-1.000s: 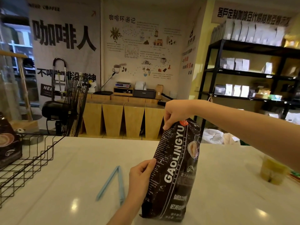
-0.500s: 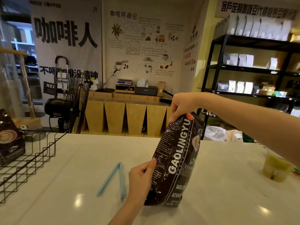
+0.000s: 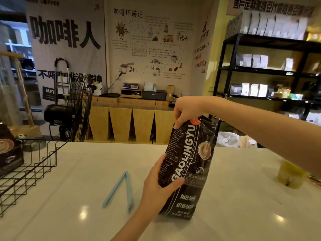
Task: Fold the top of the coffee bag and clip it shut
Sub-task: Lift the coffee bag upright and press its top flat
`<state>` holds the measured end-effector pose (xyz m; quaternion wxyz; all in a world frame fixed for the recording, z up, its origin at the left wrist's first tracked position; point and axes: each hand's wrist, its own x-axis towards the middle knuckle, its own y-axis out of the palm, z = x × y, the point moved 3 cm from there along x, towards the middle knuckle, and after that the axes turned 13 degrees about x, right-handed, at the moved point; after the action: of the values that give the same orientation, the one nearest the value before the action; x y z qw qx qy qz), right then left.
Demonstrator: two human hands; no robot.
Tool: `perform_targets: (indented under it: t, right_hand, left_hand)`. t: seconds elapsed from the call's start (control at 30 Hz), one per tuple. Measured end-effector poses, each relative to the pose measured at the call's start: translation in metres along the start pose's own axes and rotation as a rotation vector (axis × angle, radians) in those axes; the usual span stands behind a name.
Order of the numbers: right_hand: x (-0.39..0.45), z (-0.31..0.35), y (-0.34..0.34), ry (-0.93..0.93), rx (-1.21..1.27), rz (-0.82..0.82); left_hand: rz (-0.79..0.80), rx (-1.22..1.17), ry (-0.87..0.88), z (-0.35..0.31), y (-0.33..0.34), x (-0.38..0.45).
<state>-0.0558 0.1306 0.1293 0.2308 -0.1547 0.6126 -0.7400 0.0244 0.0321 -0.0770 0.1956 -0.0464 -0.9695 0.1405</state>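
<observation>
A tall black coffee bag (image 3: 191,164) with white lettering stands upright on the white counter (image 3: 243,197), leaning slightly right. My left hand (image 3: 159,185) wraps its lower left side, thumb across the front. My right hand (image 3: 185,111) pinches the bag's top from above. A light blue bag clip (image 3: 119,190) lies open in a V on the counter, left of the bag and apart from both hands.
A black wire basket (image 3: 33,169) holding another dark coffee bag (image 3: 8,153) sits at the counter's left edge. A yellowish cup (image 3: 290,176) stands at the right. Beyond the counter are a fan (image 3: 76,108), wooden cabinets and black shelves (image 3: 267,70).
The bag has come more upright. My left hand has closed further around its lower side, thumb now over the front. My right hand keeps its hold on the top.
</observation>
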Motion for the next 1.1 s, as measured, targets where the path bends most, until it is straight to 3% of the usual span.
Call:
perform_targets:
  t: [0.1,0.3,0.43,0.83,1.1]
  right_hand:
    - [-0.003,0.007,0.001,-0.089,0.019,-0.056]
    - [-0.013,0.005,-0.006,-0.031,-0.074,0.067]
    - [-0.015,-0.001,-0.008,-0.034,-0.110,0.043]
    - [-0.019,-0.005,-0.002,-0.076,0.026,-0.007]
    - [-0.029,-0.023,-0.012,-0.088,0.116,-0.045]
  left_hand:
    - [-0.088,0.008,-0.006,0.004,-0.003,0.000]
    - [0.037,-0.088,-0.038,0.005,-0.009,0.008]
    - [0.104,-0.114,-0.006,0.003,-0.010,0.011]
    - [-0.159,-0.054,-0.087,-0.002,0.004,0.005]
    - [-0.127,-0.185,-0.095,0.003,-0.003,0.007]
